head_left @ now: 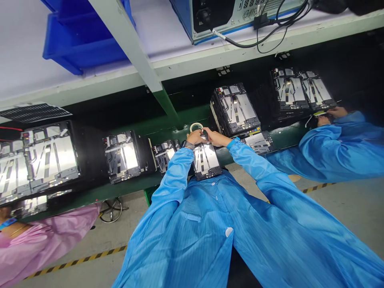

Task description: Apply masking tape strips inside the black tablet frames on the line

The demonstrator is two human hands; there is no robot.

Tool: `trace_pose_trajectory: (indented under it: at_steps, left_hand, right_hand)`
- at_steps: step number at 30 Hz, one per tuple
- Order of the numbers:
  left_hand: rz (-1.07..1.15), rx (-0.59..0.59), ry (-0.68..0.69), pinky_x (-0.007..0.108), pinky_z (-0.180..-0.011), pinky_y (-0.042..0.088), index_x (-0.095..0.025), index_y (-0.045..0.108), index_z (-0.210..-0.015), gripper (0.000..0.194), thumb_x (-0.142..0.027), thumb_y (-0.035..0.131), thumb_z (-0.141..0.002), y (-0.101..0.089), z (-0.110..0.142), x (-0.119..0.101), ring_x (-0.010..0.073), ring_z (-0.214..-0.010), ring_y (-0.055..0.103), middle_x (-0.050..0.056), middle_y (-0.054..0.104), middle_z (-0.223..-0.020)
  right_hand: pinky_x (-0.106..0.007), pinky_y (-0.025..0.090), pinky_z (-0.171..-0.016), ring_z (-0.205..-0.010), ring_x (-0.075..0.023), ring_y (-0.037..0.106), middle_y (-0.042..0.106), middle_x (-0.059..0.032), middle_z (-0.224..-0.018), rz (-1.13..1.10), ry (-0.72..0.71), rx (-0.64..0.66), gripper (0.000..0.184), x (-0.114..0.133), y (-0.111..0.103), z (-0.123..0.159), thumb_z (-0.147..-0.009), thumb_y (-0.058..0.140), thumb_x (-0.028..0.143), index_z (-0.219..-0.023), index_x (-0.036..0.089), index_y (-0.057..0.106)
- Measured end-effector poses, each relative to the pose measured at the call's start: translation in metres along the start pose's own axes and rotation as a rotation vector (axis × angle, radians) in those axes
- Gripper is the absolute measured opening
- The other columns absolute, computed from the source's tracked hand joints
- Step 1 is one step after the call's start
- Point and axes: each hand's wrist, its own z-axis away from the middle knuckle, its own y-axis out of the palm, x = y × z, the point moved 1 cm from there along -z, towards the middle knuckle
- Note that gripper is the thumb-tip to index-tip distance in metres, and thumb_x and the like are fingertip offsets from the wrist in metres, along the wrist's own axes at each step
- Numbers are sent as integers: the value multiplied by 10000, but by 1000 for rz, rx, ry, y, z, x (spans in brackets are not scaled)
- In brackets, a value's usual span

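An open device panel (pixel 207 160) with a silvery inside and flat cables lies at the near edge of the green belt, right before me. Both hands rest on its far end. My left hand (pixel 195 137) has its fingers curled down on the panel's top edge, a watch at the wrist. My right hand (pixel 211 136) presses beside it, fingers pinched together; what they hold is too small to make out. A roll of clear tape (pixel 196 127) lies just beyond my fingers. Blue sleeves cover both arms.
More open panels (pixel 123 157) lie along the green belt (pixel 285 136), with a stack of them (pixel 237 108) to the right. A co-worker in blue (pixel 339 148) works at the right, one in pink (pixel 45 236) at the left. Overhead are a shelf post (pixel 135 48) and blue bins (pixel 81 36).
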Motion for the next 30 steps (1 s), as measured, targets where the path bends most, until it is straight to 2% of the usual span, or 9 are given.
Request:
trace_pose_trajectory:
  at_steps: [7,12,19,24,30]
  left_hand:
    - [2,4,6,474,-1146,377,-271,664,-1279,663,-496,905,-704,-2,3,-1,359,-1360,603,104,731,-1367]
    - [5,10,0,470,-1152,365,-273,655,-1284,664,-488,905,-708,-2,2,0,353,-1367,602,97,729,-1379]
    - [5,-1,12,491,-1134,381,-262,665,-1265,644,-472,911,-708,-1,2,0,369,-1351,612,113,722,-1380]
    - [11,4,14,492,-1143,378,-267,666,-1256,662,-504,919,-693,-1,2,0,376,-1360,609,117,720,-1380]
    - [0,9,9,493,-1148,373,-268,661,-1258,654,-507,916,-706,-3,3,-1,358,-1344,617,113,725,-1374]
  right_hand:
    - [-250,444,-631,-652,-182,599,716,-30,-855,49,-40,38,908,9,-12,1,-801,636,40,-1623,157,270]
    - [-264,462,-669,-615,-187,602,735,-38,-827,85,-43,51,891,9,-13,-5,-801,684,71,-1612,148,323]
    - [-260,447,-668,-620,-187,614,746,-53,-845,111,-18,47,920,3,-8,-11,-846,703,120,-1653,129,261]
    - [-260,465,-679,-692,-216,660,760,-67,-890,119,-14,25,1005,1,-5,-12,-827,733,127,-1682,137,205]
    - [-278,479,-699,-685,-225,683,771,-82,-887,80,49,45,987,4,-7,-14,-838,792,147,-1664,124,253]
